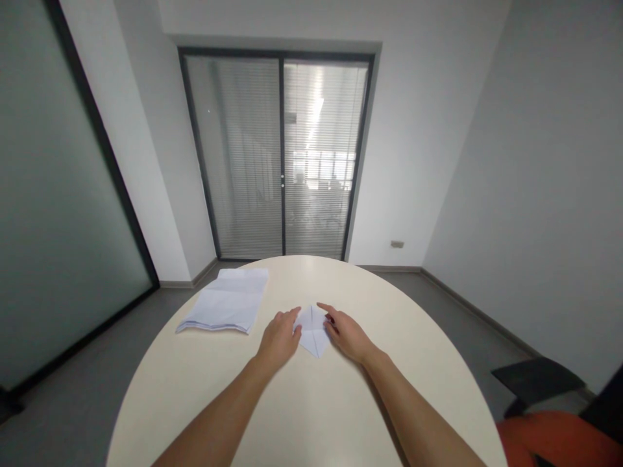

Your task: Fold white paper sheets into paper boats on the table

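Note:
A small white folded paper [314, 334] with a creased, pointed kite-like shape lies on the round table, its lower tip towards me. At its left edge, my left hand [281, 334] holds it, with the thumb on the near side and the fingers reaching to the upper left. My right hand [348, 332] grips the right edge between its thumb and bent fingers, while its index finger stretches out near the top corner. The fingers partly cover both side edges of the paper.
A stack of white paper sheets [226, 299] lies on the left of the round cream table [302, 415]. An orange and black chair [559, 438] stands at the lower right. Beyond the table is a glass door with blinds [238, 162].

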### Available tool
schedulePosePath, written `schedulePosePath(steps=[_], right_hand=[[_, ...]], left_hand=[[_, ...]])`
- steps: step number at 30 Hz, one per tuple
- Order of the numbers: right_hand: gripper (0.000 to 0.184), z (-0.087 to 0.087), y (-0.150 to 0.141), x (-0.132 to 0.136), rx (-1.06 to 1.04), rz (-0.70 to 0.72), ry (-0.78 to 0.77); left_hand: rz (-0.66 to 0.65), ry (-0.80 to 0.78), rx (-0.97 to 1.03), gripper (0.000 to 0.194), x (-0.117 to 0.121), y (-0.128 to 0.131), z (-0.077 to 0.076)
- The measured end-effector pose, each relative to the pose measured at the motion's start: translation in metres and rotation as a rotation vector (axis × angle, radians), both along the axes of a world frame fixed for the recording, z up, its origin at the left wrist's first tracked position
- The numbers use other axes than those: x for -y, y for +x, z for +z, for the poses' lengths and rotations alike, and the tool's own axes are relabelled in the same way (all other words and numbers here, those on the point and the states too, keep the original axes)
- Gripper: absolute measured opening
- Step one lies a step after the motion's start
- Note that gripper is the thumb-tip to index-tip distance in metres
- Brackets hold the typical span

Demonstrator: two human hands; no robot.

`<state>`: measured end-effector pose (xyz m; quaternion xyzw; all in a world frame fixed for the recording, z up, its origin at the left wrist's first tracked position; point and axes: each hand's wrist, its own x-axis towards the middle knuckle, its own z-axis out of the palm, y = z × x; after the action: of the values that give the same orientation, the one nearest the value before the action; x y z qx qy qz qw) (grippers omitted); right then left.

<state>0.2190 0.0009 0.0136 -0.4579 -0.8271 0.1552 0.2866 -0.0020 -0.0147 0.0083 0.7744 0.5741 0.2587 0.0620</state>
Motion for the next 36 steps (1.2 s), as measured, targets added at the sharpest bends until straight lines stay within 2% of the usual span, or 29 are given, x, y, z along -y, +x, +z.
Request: schedulePosePath(steps=[5, 11, 16, 22, 29, 36], right_hand=[[0.037, 0.002, 0.000, 0.001, 0.013, -0.049, -0.021], [0.033, -0.001, 0.001, -0.003, -0.102, -0.014, -0.026], [0.030, -0.005, 0.003, -0.008, -0.143, -0.016, 0.015], [0.032, 0.001, 0.001, -0.004, 0.014, 0.032, 0.042], [0.032, 0.005, 0.001, 0.001, 0.165, 0.064, 0.102], [0.028, 0.009, 0.000, 0.003, 0.184, 0.062, 0.104]], left_hand=[[-0.007, -0.001, -0.010, 0.029, 0.001, 0.000, 0.003], [0.065, -0.031, -0.023, 0.033, 0.001, 0.003, 0.004], [0.066, -0.013, -0.071, 0.038, 0.001, 0.004, 0.002], [-0.019, 0.042, -0.077, 0.045, 0.001, 0.003, 0.000], [-0.207, 0.019, -0.112, 0.040, -0.002, 0.001, -0.003], [-0.291, 0.039, -0.163, 0.040, 0.005, 0.001, 0.002]])
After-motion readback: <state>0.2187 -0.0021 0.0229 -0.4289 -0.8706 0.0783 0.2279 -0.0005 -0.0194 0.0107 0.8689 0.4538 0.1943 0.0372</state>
